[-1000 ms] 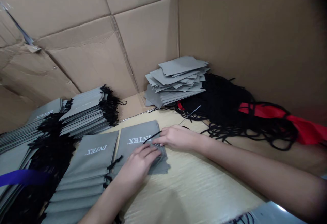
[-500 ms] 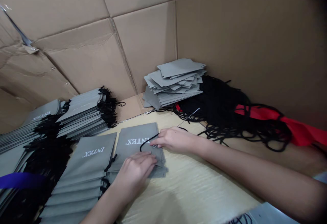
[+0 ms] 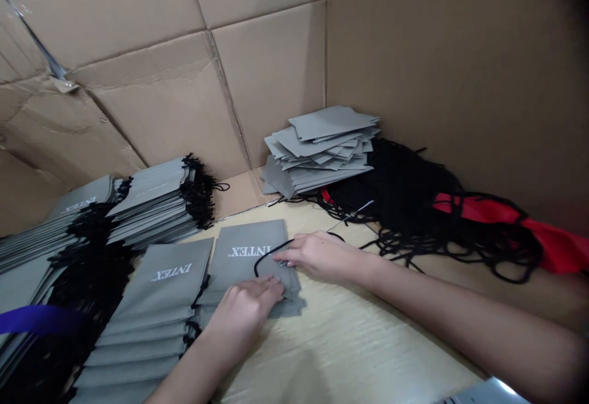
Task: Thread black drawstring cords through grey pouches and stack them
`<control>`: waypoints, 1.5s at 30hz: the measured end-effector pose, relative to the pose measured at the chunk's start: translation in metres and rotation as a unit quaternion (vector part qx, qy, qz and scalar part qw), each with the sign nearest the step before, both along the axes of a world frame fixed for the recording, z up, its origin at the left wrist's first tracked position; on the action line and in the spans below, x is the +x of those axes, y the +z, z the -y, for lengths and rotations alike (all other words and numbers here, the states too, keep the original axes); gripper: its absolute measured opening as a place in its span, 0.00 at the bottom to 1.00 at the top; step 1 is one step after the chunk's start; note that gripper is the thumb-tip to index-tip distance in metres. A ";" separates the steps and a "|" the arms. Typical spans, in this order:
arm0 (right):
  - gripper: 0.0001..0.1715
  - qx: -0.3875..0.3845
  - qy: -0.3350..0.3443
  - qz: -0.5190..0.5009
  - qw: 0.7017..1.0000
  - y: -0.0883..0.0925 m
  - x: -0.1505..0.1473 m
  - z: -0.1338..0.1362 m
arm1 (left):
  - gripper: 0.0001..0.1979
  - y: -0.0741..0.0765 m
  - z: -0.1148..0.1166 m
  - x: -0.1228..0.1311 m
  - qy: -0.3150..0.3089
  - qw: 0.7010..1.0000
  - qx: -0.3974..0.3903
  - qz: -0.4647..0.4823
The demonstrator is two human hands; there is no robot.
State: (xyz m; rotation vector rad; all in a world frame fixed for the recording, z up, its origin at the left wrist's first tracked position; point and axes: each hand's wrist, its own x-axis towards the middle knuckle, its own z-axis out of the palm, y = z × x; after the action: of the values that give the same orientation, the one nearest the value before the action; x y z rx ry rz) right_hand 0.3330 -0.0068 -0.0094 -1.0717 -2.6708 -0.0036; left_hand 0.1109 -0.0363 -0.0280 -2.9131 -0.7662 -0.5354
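A grey fabric pouch (image 3: pixel 243 256) printed with white "INTEX" lies flat on the table, the lettering upside down to me. My left hand (image 3: pixel 246 312) holds the pouch's near edge, fingers curled over the fabric. My right hand (image 3: pixel 317 258) pinches the pouch's hem and a black cord (image 3: pixel 269 252), which loops across the pouch. A thin metal wire (image 3: pixel 352 217) runs from beyond my right hand towards the back. The cord's path inside the hem is hidden.
Stacks of corded grey pouches (image 3: pixel 151 195) fill the left side. A pile of grey pouches (image 3: pixel 319 146) and a heap of black cord (image 3: pixel 405 195) with red fabric (image 3: pixel 501 217) lie at the back, against cardboard walls (image 3: pixel 267 85). A blue strap (image 3: pixel 37 320) crosses the far left.
The black cord now forms a wider loop over the pouch. My left hand sits slightly nearer the pouch's near edge, and the view has shifted a little.
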 end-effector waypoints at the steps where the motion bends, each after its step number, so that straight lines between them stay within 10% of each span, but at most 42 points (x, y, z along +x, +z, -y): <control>1: 0.19 0.001 -0.005 0.001 1.000 0.001 0.000 0.001 | 0.16 -0.002 -0.001 0.000 -0.007 1.000 0.011 0.006; 21: 0.22 0.140 0.024 -0.067 0.988 0.002 -0.012 0.026 | 0.04 0.018 0.006 -0.001 0.034 0.946 0.152 0.286; 45: 0.24 0.076 0.026 -0.050 0.996 0.007 -0.019 0.038 | 0.04 0.015 0.005 0.000 0.039 0.949 0.129 0.286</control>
State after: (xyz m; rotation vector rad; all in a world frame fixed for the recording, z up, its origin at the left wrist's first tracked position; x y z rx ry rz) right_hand 0.3139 -0.0448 -0.0024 -0.9307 -2.5616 -0.1361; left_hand 0.1111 -0.0414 -0.0133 -2.4796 -0.7796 -1.3877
